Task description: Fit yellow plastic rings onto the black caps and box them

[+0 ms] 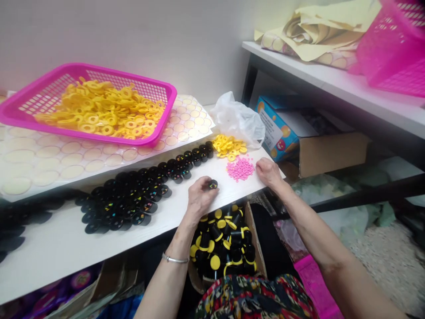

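My left hand grips a small black cup, its open mouth facing up, with bits of colour inside. To the right, my right hand is closed beside a pile of small pink beads on the white table. Whatever its fingers may pinch is hidden. Behind the beads lies a small heap of yellow plastic rings. Rows of similar black cups stand to the left of my left hand, many with coloured specks inside.
A pink basket full of yellow ring pieces sits on a printed sheet at the back left. A clear plastic bag lies behind the heap. Below the table edge, a cardboard box holds yellow-capped black canisters. Right: a blue carton under a shelf.
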Tool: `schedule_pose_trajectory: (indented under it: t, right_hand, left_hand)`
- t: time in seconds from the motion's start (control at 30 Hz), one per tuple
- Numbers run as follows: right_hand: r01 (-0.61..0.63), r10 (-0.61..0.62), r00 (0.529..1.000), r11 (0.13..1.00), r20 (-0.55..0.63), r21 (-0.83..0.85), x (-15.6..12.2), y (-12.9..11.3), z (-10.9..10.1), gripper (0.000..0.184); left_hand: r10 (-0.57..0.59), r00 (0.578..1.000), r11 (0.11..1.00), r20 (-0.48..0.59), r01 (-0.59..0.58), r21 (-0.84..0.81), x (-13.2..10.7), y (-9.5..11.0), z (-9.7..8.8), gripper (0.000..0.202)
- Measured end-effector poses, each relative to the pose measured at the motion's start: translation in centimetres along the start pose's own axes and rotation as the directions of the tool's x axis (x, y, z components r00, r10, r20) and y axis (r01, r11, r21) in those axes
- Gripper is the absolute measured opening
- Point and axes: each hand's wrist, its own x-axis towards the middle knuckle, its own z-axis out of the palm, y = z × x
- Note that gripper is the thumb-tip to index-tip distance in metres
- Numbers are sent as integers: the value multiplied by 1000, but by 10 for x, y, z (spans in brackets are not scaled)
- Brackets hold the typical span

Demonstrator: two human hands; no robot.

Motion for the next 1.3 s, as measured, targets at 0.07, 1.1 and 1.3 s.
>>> schedule_pose_trajectory:
  t: [0.07,1.1,1.3]
  right_hand:
    - [68,-69,997,997,22,39,-5,4,-1,25]
    - [54,-11,997,816,-79,575,-11,-71,-20,12]
    - [213,-251,968,758,-26,617,-2,-134,-18,14]
  left_hand:
    - [10,999,1000,-32,-10,-11,-1,-1,0,34]
    - [122,993,992,13,-122,23,1,-11,3,31]
    - [154,987,984,45,-157,88,-1,-5,1,21]
